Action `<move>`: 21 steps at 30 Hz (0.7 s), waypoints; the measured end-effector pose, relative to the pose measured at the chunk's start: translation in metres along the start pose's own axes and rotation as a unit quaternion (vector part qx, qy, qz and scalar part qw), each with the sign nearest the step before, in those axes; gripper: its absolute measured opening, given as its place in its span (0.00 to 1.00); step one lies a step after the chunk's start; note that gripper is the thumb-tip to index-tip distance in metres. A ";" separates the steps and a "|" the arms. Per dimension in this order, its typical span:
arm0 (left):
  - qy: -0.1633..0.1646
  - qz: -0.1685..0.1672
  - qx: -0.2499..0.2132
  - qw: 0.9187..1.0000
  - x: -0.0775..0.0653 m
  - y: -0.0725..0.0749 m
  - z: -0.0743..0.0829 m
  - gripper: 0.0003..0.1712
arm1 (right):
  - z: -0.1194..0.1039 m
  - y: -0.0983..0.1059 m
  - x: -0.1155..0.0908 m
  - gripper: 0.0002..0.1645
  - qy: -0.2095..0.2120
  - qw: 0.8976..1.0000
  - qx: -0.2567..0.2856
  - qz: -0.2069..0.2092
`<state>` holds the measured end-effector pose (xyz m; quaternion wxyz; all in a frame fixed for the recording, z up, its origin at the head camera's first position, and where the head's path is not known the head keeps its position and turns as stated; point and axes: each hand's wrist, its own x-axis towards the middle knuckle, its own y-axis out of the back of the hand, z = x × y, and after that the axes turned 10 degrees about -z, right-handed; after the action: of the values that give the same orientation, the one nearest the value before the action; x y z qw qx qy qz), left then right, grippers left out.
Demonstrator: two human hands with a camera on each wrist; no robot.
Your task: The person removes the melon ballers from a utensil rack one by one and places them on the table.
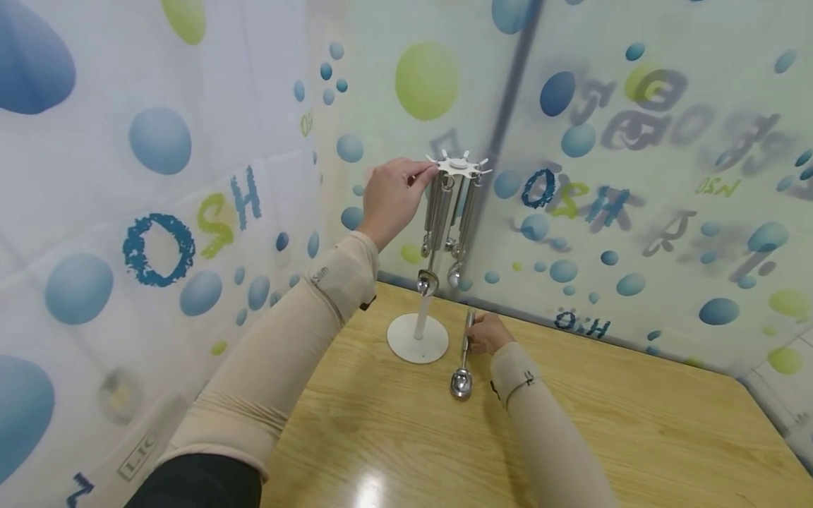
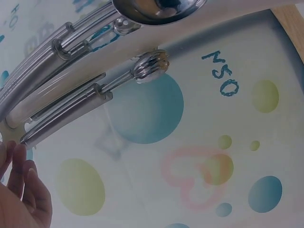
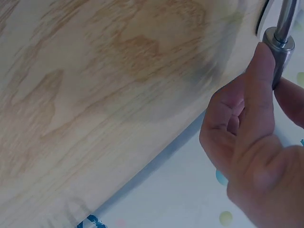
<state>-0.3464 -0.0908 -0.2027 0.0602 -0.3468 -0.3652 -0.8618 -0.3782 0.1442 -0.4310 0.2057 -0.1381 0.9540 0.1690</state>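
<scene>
A white utensil stand [image 1: 457, 166] with a hooked, star-shaped top stands on the table, its post rising from a round base [image 1: 417, 340]. My left hand [image 1: 395, 194] pinches the left edge of that top between thumb and fingers. Several metal utensils hang below it, among them a whisk [image 2: 151, 65] and one with a shiny bowl [image 1: 428, 282]. My right hand [image 1: 489, 333] holds a metal kitchen utensil [image 1: 461, 383] by its handle, right of the base, with its rounded shiny head pointing down. In the right wrist view, thumb and fingers grip the handle [image 3: 279, 52] near its collar.
The light wooden table [image 1: 635, 423] extends to the right and toward me. Printed curtains with coloured dots hang close at the left [image 1: 254, 127] and behind the stand [image 1: 673, 233], near the table's back edge.
</scene>
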 end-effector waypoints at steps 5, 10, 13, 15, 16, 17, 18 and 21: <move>0.002 -0.001 0.005 1.000 0.000 0.001 0.001 0.18 | 0.002 -0.002 0.002 0.08 -0.007 0.997 -0.072 0.013; 0.000 0.001 0.012 1.000 0.001 0.001 0.001 0.17 | 0.005 -0.004 0.009 0.06 -0.029 0.989 -0.137 0.042; 0.001 0.003 0.015 1.000 0.001 0.000 0.000 0.17 | 0.006 -0.004 0.014 0.05 -0.039 0.985 -0.159 0.051; 0.003 0.000 0.014 1.000 0.001 0.000 -0.001 0.17 | 0.006 -0.005 0.015 0.09 -0.047 0.983 -0.166 0.055; 0.003 0.000 0.011 1.000 0.000 0.000 -0.001 0.17 | 0.006 -0.004 0.016 0.12 -0.050 0.983 -0.166 0.056; 0.003 -0.001 0.008 1.000 0.000 0.000 -0.001 0.17 | 0.006 -0.004 0.016 0.14 -0.052 0.984 -0.163 0.058; 0.002 -0.001 0.005 1.000 0.000 0.001 -0.001 0.17 | 0.006 -0.004 0.017 0.16 -0.056 0.984 -0.157 0.060; 0.003 -0.002 0.000 1.000 -0.001 0.001 -0.001 0.17 | 0.007 -0.004 0.018 0.14 -0.060 0.985 -0.149 0.063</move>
<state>-0.3461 -0.0926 -0.2028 0.0599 -0.3439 -0.3658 -0.8627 -0.3902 0.1398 -0.4456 0.2288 -0.0965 0.9109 0.3295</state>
